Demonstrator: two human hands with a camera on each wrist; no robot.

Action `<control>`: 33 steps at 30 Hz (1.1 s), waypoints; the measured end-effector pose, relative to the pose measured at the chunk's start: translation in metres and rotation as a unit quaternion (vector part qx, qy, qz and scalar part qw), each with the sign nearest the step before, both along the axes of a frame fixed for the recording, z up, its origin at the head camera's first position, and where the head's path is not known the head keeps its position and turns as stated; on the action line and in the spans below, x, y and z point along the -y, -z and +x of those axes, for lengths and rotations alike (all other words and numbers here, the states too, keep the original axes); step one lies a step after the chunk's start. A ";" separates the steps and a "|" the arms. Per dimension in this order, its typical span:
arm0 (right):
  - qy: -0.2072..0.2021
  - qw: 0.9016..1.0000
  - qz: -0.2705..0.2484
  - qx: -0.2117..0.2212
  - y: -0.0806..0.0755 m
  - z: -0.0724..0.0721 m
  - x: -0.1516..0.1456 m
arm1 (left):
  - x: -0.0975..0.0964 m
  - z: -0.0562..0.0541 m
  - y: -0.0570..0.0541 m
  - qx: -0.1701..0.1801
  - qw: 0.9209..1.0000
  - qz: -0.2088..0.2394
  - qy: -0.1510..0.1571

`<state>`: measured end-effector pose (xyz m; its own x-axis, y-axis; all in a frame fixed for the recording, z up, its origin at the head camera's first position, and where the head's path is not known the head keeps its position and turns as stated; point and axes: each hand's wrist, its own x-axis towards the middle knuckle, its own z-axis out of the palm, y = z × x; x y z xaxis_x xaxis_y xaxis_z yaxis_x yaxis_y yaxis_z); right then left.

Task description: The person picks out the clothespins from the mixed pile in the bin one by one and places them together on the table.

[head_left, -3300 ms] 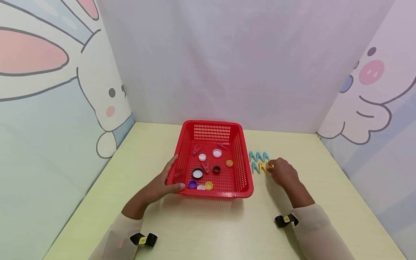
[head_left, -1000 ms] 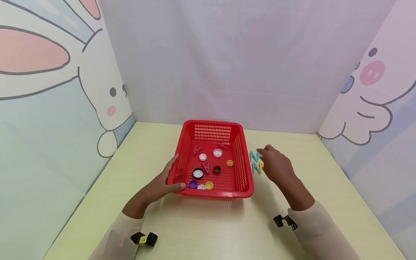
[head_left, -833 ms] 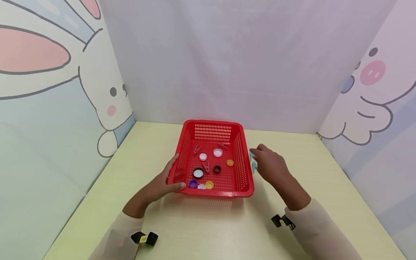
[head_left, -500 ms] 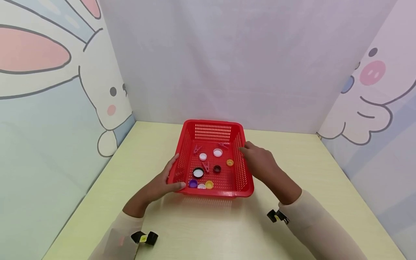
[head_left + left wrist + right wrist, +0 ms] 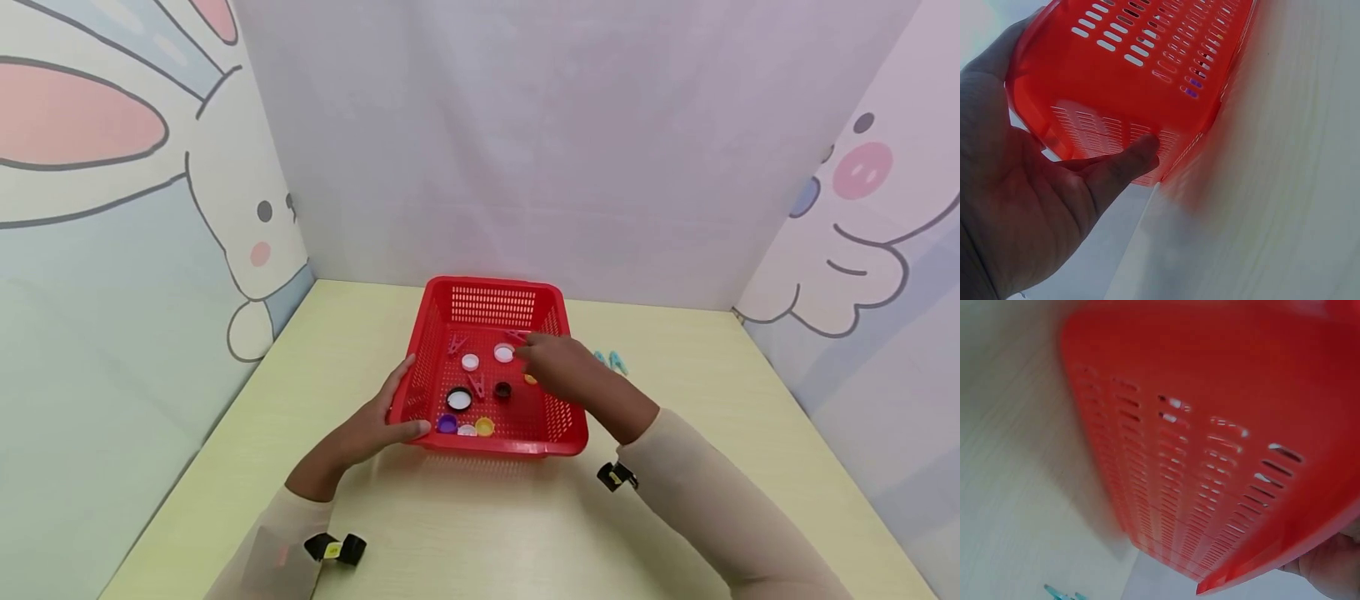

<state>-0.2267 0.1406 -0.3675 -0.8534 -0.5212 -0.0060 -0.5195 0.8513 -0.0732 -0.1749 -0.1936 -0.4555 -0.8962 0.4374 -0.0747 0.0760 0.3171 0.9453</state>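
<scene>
My left hand (image 5: 375, 429) grips the near left corner of a red perforated basket (image 5: 495, 447), thumb on the front rim, fingers along the side; in the left wrist view the thumb (image 5: 1129, 164) shows against the wall. My right hand (image 5: 555, 364) reaches over the basket's right rim, fingertips pointing down beside a pink-white bottle cap (image 5: 503, 353) and a pink clothespin (image 5: 514, 335); nothing shows between the fingers. More pink clothespins (image 5: 477, 385) lie inside, with a white cap (image 5: 470, 362), a black-rimmed cap (image 5: 459, 399), a dark cap (image 5: 502, 390), a purple cap (image 5: 447, 424) and yellow caps (image 5: 484, 427).
Blue clothespins (image 5: 617, 362) lie on the pale wooden table (image 5: 480, 525) right of the basket; my right forearm hides the ones nearer to me. A grey back wall (image 5: 487, 142) and cartoon-printed side walls bound the table.
My right hand has moved left, from the blue and yellow clothespins on the table, across the rim and into the space over the basket. The left hand keeps its place on the corner.
</scene>
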 end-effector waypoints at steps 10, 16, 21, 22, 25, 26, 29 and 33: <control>-0.035 0.996 0.035 0.069 0.009 -0.017 0.011 | -0.001 0.001 -0.003 0.000 1.000 -0.003 -0.003; -0.053 0.992 0.086 0.081 0.010 -0.020 0.023 | -0.001 0.001 -0.003 0.002 1.000 -0.001 -0.004; -0.060 0.989 0.110 0.081 0.013 -0.022 0.030 | -0.001 0.000 -0.004 0.002 1.000 -0.005 -0.005; -0.059 0.988 0.110 0.087 0.013 -0.023 0.032 | -0.001 0.000 -0.004 0.002 1.000 -0.005 -0.006; -0.060 0.987 0.104 0.104 0.015 -0.024 0.034 | -0.001 0.000 -0.004 0.003 1.000 -0.006 -0.006; -0.060 0.987 0.099 0.113 0.016 -0.025 0.035 | -0.001 0.000 -0.004 0.003 1.000 -0.006 -0.005; -0.058 0.986 0.085 0.132 0.018 -0.028 0.036 | -0.001 0.000 -0.003 0.003 1.000 -0.004 -0.004; -0.050 0.983 0.084 0.158 0.019 -0.030 0.037 | -0.001 -0.001 -0.001 0.001 1.000 -0.002 -0.003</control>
